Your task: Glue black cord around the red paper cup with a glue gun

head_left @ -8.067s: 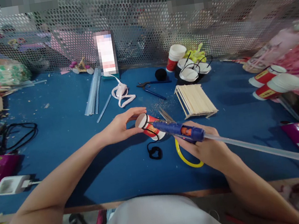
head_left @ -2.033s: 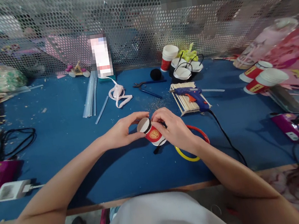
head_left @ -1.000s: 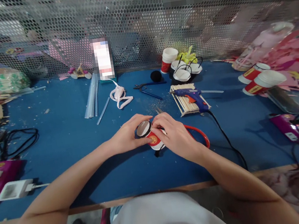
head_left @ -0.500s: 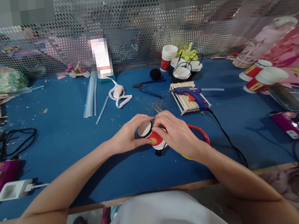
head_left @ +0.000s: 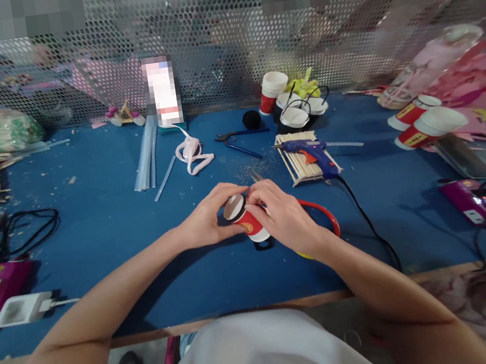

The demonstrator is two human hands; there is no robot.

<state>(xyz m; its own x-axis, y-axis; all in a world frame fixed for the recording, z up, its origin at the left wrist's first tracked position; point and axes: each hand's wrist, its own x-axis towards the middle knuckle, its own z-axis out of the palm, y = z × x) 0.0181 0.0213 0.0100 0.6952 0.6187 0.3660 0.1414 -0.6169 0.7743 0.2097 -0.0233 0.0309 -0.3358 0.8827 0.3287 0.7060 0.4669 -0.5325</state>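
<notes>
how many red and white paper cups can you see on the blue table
4 at least: one red and white paper cup held between both hands, a stack upright by the mesh, two lying at right. Stacked cups hide more.

bare forearms without sleeves, watch or rings lead to each hand; a white top covers the torso.

No readable text anywhere. The red paper cup point(head_left: 248, 222) shows a gold round emblem, too small to read. The lying cups point(head_left: 416, 127) carry yellow labels, equally illegible.
</notes>
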